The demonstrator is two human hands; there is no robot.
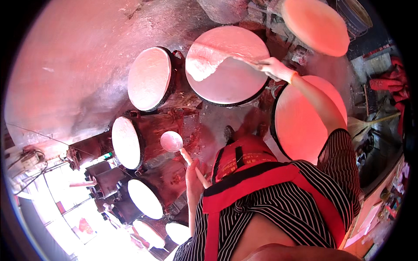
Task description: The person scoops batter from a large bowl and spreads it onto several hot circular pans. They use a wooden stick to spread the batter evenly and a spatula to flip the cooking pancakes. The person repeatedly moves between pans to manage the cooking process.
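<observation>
My left hand [193, 176] is bare and closed around the handle of a ladle [171, 141]. The ladle's round bowl hangs over the floor at my left. On my right hand [277, 69] is a pale glove with a yellow cuff. Its fingers pinch the edge of a thin white sheet [209, 63] at the right side of a large round griddle [235, 84]. The sheet has a ragged edge and covers the upper part of the griddle; the lower part shows smooth and grey. Under my right forearm is another round griddle [303, 114], lit pink.
More round griddles stand at my left, including a tilted-looking one [150, 78], a smaller one [126, 143] and a bright one [145, 199]. A large orange disc [316, 26] is at upper right, beside a bucket [356, 16]. A broom [362, 125] and red cloth [388, 83] lie right.
</observation>
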